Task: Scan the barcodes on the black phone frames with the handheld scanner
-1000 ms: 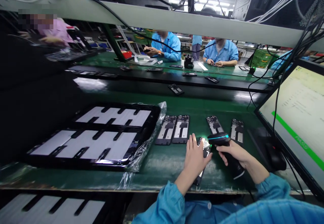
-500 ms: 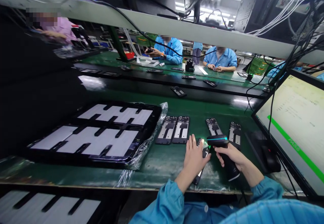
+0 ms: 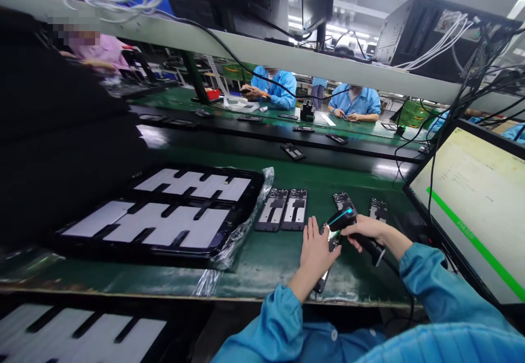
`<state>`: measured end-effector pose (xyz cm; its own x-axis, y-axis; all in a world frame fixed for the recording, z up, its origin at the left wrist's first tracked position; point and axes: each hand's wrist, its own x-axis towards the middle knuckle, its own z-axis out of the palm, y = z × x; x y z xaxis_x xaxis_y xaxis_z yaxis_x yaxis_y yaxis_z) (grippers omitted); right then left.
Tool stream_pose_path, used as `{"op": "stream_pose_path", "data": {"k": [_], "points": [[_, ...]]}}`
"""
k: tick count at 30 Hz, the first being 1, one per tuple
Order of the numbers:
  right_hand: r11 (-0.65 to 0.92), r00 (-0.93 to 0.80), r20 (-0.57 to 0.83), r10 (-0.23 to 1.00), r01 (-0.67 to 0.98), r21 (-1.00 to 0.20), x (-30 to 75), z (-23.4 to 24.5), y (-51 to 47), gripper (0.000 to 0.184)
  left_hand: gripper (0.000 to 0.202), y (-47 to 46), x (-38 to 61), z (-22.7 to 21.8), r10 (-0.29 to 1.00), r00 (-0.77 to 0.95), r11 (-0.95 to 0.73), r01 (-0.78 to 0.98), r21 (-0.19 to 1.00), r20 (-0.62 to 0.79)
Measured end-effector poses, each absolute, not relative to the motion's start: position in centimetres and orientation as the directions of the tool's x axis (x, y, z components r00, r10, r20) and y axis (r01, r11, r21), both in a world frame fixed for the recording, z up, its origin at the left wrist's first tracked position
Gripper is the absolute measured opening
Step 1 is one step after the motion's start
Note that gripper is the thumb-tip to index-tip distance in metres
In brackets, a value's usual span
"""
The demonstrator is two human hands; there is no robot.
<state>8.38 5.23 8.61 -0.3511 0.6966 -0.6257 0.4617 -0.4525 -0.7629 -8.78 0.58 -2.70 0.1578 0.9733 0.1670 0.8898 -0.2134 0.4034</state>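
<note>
My left hand (image 3: 314,251) lies across a phone frame (image 3: 322,283) on the bench, its fingers stretched out and thumb apart, hiding most of it. My right hand (image 3: 365,229) grips a black barcode scanner (image 3: 342,219) with a glowing blue strip. The scanner's head is tilted down over the upper end of that frame, where bright light falls. Behind the scanner, another phone frame (image 3: 340,200) is partly covered. One more phone frame (image 3: 378,209) shows beyond my right wrist. To the left, two phone frames, one nearer me (image 3: 293,210) and one further left (image 3: 272,210), lie side by side.
A black tray (image 3: 246,202) with pale inserts and plastic wrap sits on the left. At right, a monitor (image 3: 471,204) shows a green PASS bar. Several phone frames rest along the dark strip (image 3: 246,133) behind. Co-workers in blue sit opposite. A cable-hung shelf (image 3: 246,46) crosses above.
My right hand has lifted and turned the scanner, its head moving slightly left and tilting more steeply over the phone frame. My left hand stays in place. The view has shifted slightly.
</note>
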Motion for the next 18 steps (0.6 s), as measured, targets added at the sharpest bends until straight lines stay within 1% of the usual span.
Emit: {"op": "stream_pose_path", "data": {"k": [4,9,18], "points": [[-0.435,-0.350,-0.664,0.661,0.542,-0.719,8.1,8.4,6.2,0.022,0.073,0.5,-8.7,-2.6,0.972,0.153,-0.214,0.887,0.409,0.179],[-0.411,-0.340,-0.692,0.637,0.609,-0.678,7.6,8.5,7.1,0.030,0.072,0.4,-8.8,-2.4,0.976,0.140,-0.199,0.890,0.410,0.168],[-0.405,-0.291,-0.733,0.614,0.681,-0.610,6.7,10.4,8.0,0.026,0.074,0.5,-8.9,-2.8,0.975,0.143,-0.203,0.885,0.419,0.171]]}}
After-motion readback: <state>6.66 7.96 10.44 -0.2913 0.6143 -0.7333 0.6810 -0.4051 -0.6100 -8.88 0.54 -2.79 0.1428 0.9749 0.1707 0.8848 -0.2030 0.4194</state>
